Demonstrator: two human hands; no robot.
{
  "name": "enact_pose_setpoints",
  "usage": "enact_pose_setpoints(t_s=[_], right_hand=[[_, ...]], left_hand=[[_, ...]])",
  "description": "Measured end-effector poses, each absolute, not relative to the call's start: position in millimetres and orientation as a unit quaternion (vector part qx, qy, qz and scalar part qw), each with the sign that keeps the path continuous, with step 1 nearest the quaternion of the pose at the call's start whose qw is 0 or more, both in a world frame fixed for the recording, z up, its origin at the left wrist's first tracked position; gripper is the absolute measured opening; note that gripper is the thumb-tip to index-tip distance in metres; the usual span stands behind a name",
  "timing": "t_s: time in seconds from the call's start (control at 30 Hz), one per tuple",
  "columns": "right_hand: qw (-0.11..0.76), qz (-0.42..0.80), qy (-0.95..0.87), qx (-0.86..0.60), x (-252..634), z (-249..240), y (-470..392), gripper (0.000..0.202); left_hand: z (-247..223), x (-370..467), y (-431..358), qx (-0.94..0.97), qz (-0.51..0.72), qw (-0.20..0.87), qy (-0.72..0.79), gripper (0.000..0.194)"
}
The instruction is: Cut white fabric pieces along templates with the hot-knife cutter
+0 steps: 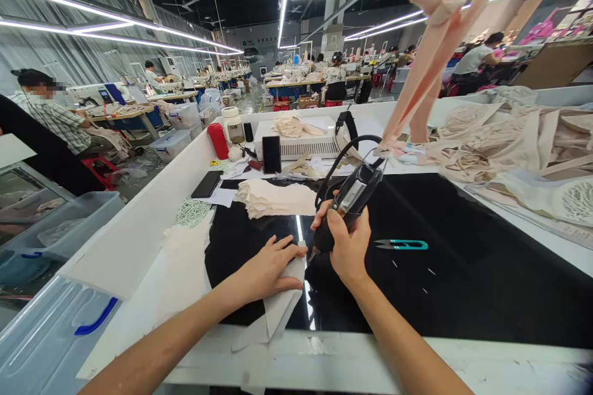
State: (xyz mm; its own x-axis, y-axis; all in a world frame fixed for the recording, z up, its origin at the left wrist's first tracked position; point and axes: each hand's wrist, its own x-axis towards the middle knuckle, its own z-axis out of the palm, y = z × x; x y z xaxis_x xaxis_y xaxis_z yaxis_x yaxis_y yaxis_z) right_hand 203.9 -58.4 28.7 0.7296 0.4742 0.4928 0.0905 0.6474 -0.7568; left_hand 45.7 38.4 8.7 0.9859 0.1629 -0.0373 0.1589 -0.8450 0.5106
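My right hand [348, 241] is wrapped around a black corded hot knife [354, 194]. Its metal tip points down to the left, close to the edge of a pale fabric piece [283, 302]. My left hand [273, 265] lies on that fabric with fingers stretched out, pressing it to the glossy black work surface [463, 296]. Part of the fabric is hidden under the palm, and its lower end hangs past the front edge. Whether the tip touches the fabric I cannot tell. Teal thread snips [402, 245] lie to the right of my right hand.
Behind my hands lies a stack of pale fabric pieces [278, 199]. Phones [271, 154], a red container [217, 141] and a white box [301, 147] stand farther back. Peach straps [435, 55] hang at the right, near piled straps [509, 136]. People sit at sewing machines beyond.
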Motion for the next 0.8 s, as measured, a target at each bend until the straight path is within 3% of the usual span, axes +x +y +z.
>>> enact_pose_setpoints(t_s=[0.23,0.47,0.8], right_hand=[[0.835,0.124,-0.349,-0.407,195.2,33.4,-54.0,0.026],[0.829,0.129,-0.360,-0.407,192.1,29.9,-53.1,0.024],[0.828,0.135,-0.364,-0.405,187.1,29.6,-58.7,0.020]], left_hand=[[10.6,39.9,41.0,0.962,-0.014,0.256,0.092,0.067],[16.6,40.1,39.4,0.963,-0.028,0.250,0.097,0.042],[19.2,41.8,39.8,0.962,-0.034,0.252,0.098,0.036]])
